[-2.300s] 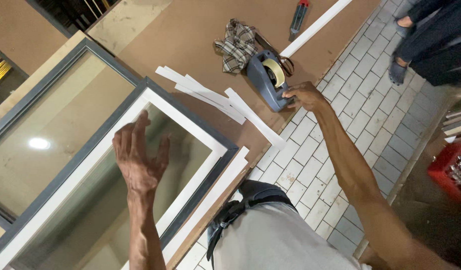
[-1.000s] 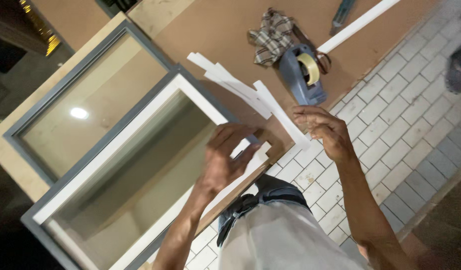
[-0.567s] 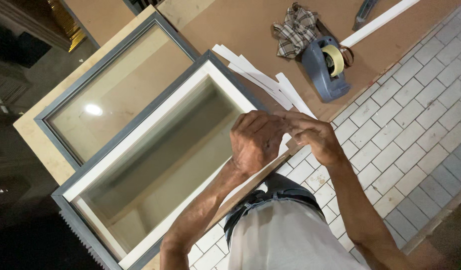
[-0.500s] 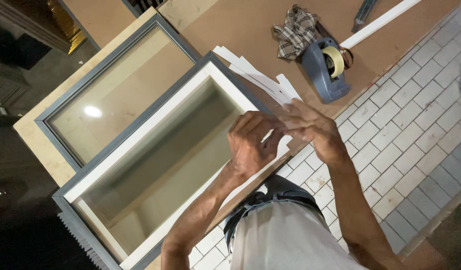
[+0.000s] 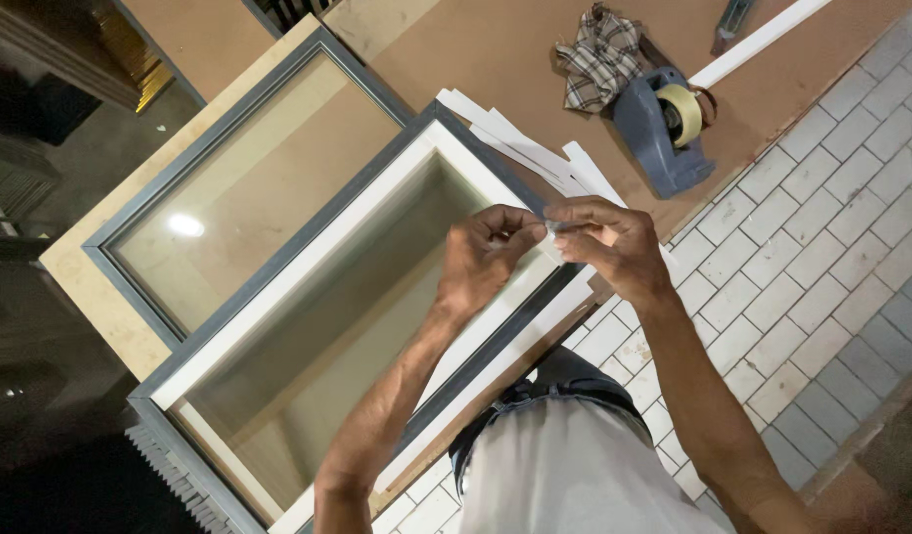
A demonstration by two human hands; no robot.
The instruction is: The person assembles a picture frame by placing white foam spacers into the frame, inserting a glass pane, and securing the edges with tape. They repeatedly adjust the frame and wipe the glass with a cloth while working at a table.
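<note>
Both hands are up over the near corner of the window frame (image 5: 308, 326), and they meet almost fingertip to fingertip. The left hand (image 5: 486, 262) is curled, thumb and forefinger pinched together; the right hand (image 5: 609, 242) mirrors it, fingers drawn in on the same small thing. Between them sits a short strip of clear tape (image 5: 553, 225), pale and thin, stretched from one pinch to the other. It is hard to see how much of it there is, but its long axis runs across, from the left fingers to the right.

Straight below the fingers lies the white inner border of the frame, with the grey outer edge just beyond on the right-hand side. The glass pane opens out to the left of the left hand, wide and bare. A second glazed frame (image 5: 248, 188) lies farther off past the left knuckles, side by side with the first.

Beyond the right fingers, near them, a fan of white strips (image 5: 520, 143) rests on the brown board (image 5: 496, 49). Farther out the same way stands the grey tape dispenser (image 5: 664, 133), its roll showing, with a checked cloth (image 5: 599, 59) touching its far side. The right hand is the nearer one to the dispenser. Under the right wrist the board ends and the paved floor (image 5: 812, 257) begins.
</note>
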